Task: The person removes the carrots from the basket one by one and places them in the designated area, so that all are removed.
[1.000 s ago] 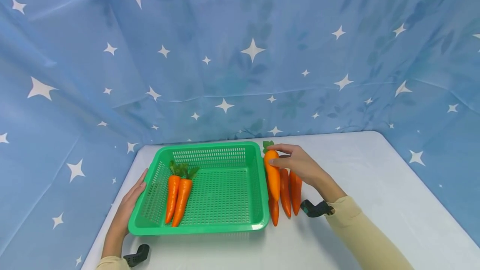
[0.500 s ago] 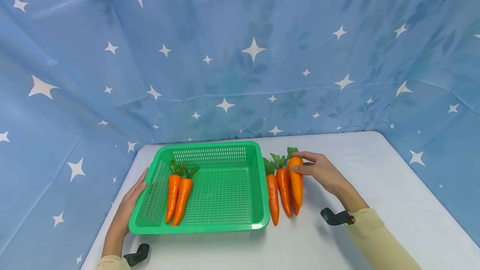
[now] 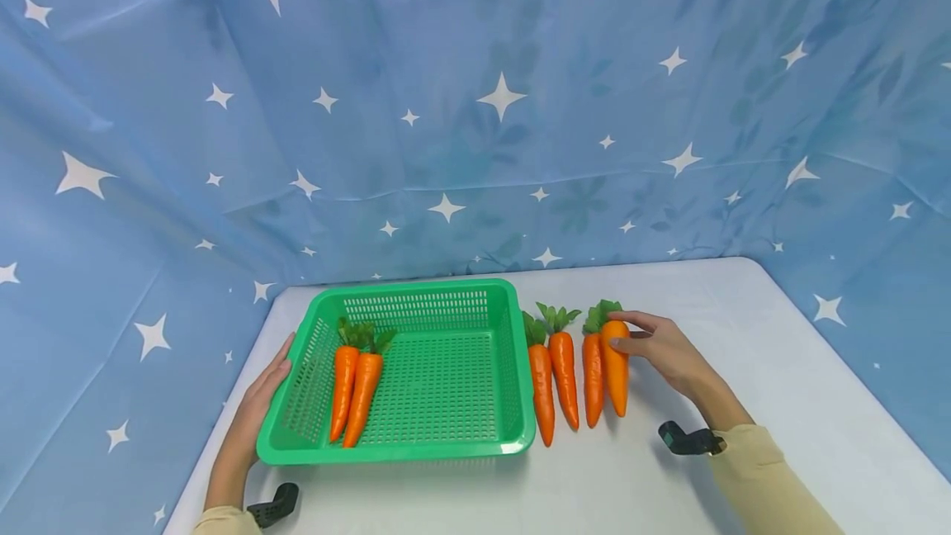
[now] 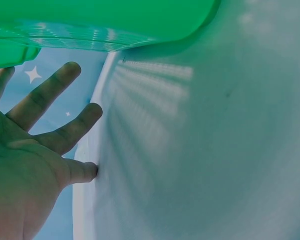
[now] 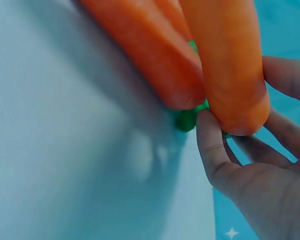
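One white table (image 3: 609, 490) carries everything. Green basket (image 3: 394, 455) sits on its left part, w/ 2 carrots (image 3: 362, 395) inside along the left side. L hand (image 3: 253, 407) is at the basket's left wall, fingers straight & spread, gripping nothing. R hand (image 3: 671, 355) pinches a lighter carrot (image 3: 615, 374) btwn thumb & fingers, just right of 3 darker carrots (image 3: 564, 378) beside the basket. Step in hand: prob. laying it at the row's end; next move prob. calls for settling it, then easing the pinch.
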Tool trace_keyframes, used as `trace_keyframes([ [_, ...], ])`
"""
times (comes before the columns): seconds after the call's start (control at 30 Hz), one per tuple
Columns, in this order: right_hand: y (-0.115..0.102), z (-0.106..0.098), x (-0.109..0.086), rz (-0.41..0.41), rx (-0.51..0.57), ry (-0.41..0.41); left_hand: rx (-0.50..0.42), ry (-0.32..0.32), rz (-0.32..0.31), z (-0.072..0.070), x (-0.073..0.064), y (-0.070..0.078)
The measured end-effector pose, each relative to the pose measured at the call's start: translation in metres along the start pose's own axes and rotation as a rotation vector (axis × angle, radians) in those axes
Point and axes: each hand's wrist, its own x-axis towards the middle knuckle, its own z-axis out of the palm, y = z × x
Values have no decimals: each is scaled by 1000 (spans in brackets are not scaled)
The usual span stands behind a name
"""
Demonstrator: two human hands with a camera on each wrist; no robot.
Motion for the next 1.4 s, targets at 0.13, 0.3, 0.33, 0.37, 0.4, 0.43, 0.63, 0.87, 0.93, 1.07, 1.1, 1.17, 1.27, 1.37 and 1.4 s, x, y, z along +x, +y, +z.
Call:
trace_keyframes([
  [0.13,7,-1,0,25,-73,17,2,1,2,0,0,0],
  [0.3,13,1,1,49,-133,28,3,7,-5,0,0,1],
  [0.33,14,1,1,50,-141,27,3,7,-5,1,0,0],
  [0.37,15,2,2,54,-147,29,4,8,-4,1,0,0],
  [0.4,16,3,2,56,-157,31,4,8,-2,1,0,0],
  [0.43,16,3,3,58,-166,36,2,7,-2,1,0,0],
  [0.63,16,10,4,30,-225,68,-2,10,1,0,0,-1],
  [0.87,21,17,5,-12,-244,79,1,12,15,0,0,-2],
  [0.93,22,18,5,-28,-248,80,-4,8,21,0,-1,-3],
  [1.07,24,19,6,-48,-236,87,-14,6,24,1,-1,-4],
  [1.1,24,20,6,-53,-233,88,-14,6,24,1,-1,-3],
  [1.17,24,19,6,-60,-229,87,-13,8,24,1,-1,-3],
  [1.27,25,18,6,-69,-241,97,-10,5,25,1,-1,-3],
  [1.37,27,17,7,-85,-251,111,-5,7,28,1,-1,-3],
  [1.4,27,17,7,-91,-251,117,-4,8,28,1,-1,-3],
])
